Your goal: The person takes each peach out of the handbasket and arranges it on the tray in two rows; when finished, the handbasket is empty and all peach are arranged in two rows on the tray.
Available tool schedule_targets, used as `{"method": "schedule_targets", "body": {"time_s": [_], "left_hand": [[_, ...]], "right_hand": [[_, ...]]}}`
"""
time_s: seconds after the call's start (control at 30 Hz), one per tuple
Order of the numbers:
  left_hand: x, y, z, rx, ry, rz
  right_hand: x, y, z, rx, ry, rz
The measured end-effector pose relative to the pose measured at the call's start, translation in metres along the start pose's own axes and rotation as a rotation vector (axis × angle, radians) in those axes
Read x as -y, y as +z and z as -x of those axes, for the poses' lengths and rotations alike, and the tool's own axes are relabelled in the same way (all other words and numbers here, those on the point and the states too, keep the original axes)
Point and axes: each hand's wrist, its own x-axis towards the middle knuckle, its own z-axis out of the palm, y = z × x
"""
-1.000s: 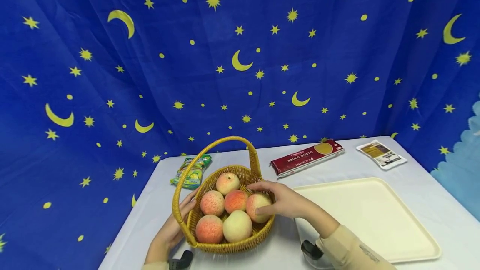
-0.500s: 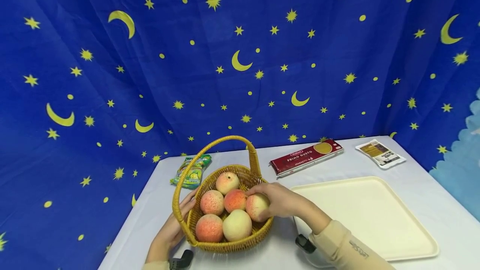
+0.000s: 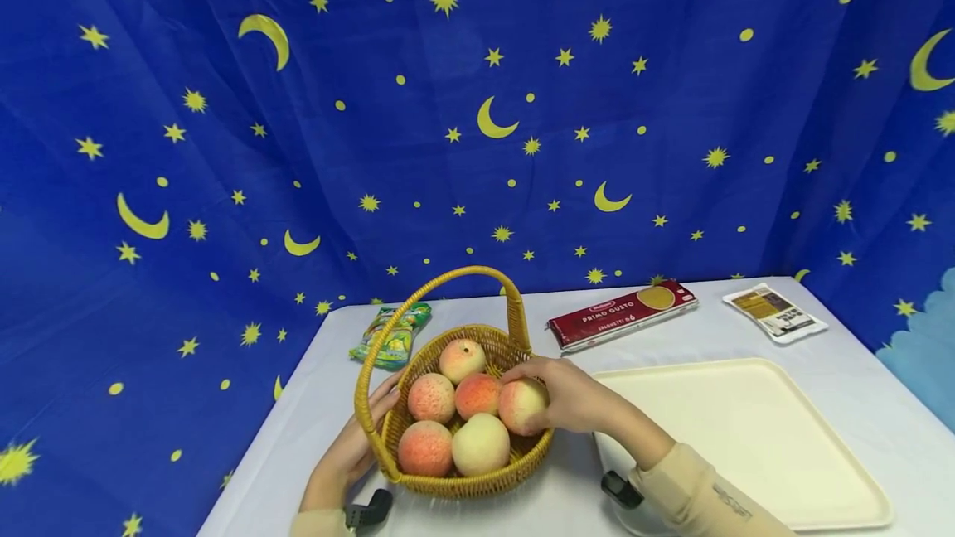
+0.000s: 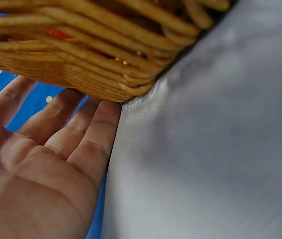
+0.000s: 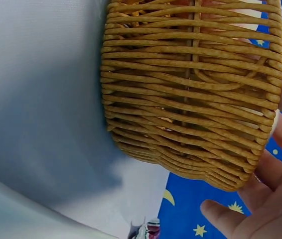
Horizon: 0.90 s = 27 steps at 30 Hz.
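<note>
A woven wicker basket (image 3: 477,487) with a tall arched handle stands on the table, holding several peaches, among them a pale one (image 3: 481,444) at the front. My right hand (image 3: 570,396) reaches over the basket's right rim and grips the rightmost peach (image 3: 522,406), thumb in front and fingers behind. In the right wrist view, the basket wall (image 5: 186,99) covers most of that peach, and the hand (image 5: 268,199) shows past the rim. My left hand (image 3: 354,442) lies along the basket's left side. Its extended fingers (image 4: 98,129) touch the lower wicker wall in the left wrist view.
A cream tray (image 3: 746,454) lies to the right of the basket, partly under my right forearm. Behind are a red spaghetti pack (image 3: 622,316) and a white-and-brown packet (image 3: 776,313). A green snack bag (image 3: 391,338) sits behind the basket's left side.
My right fingers have closed further round the rightmost peach, which has risen slightly. The left hand and basket keep their places while the head view shifts a little.
</note>
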Motion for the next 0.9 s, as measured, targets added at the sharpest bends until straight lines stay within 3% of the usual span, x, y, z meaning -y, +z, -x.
{"method": "schedule_targets", "body": {"time_s": [0.37,0.67,0.9], "left_hand": [[-0.001,0.003,-0.001,-0.002,-0.005,-0.005],[-0.002,0.000,-0.001,0.031,0.002,-0.005],[-0.001,-0.002,0.000,0.017,-0.002,0.001]], "right_hand": [[-0.004,-0.002,0.003,-0.141,0.042,-0.123],[-0.005,-0.013,0.008,-0.187,0.036,-0.311],[-0.010,-0.026,0.016,-0.220,0.054,-0.318]]}}
